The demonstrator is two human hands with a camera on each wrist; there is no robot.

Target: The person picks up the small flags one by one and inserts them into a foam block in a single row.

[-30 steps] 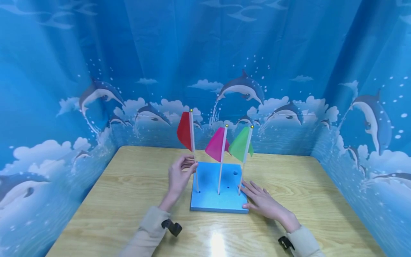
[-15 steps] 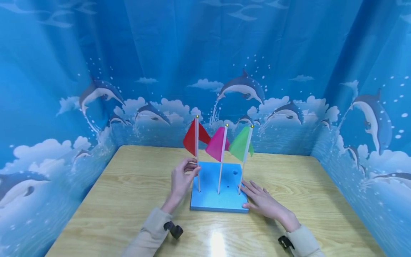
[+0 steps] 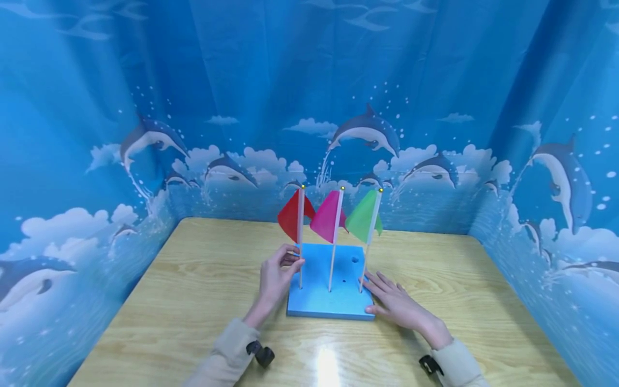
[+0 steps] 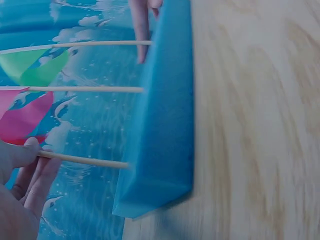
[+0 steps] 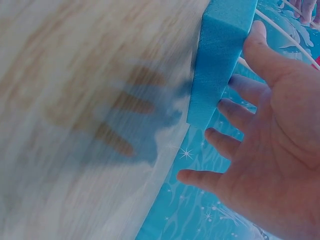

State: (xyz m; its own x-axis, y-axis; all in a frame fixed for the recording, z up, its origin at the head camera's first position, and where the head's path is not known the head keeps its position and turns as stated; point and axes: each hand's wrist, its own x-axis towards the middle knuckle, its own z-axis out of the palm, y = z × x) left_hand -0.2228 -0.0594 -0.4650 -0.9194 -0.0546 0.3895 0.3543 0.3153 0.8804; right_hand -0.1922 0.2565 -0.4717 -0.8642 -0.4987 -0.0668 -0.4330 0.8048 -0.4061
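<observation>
A blue foam block (image 3: 316,309) lies on the table, with three flags standing in a row on it. My left hand (image 3: 274,278) pinches the thin wooden stick (image 4: 90,160) of the red flag (image 3: 289,219) between thumb and fingers. That stick runs down into the block's left hole and stands nearly upright. The pink flag (image 3: 325,217) stands in the middle, and the green flag (image 3: 361,219), leaning slightly right, is at the right. My right hand (image 3: 400,305) lies with spread, straight fingers against the block's right edge, thumb and fingertips touching it near the green flag's stick.
Two more holes show in the block: a larger one (image 3: 355,260) toward the back right and a small one (image 3: 344,281) nearer the middle. The wooden table (image 3: 203,269) ends at a blue dolphin-print curtain (image 3: 290,80) behind and on both sides.
The red flag has sunk lower and swung slightly right to nearly upright, its cloth turning to show both halves. My left hand has moved down and right with it. My right hand has stayed put.
</observation>
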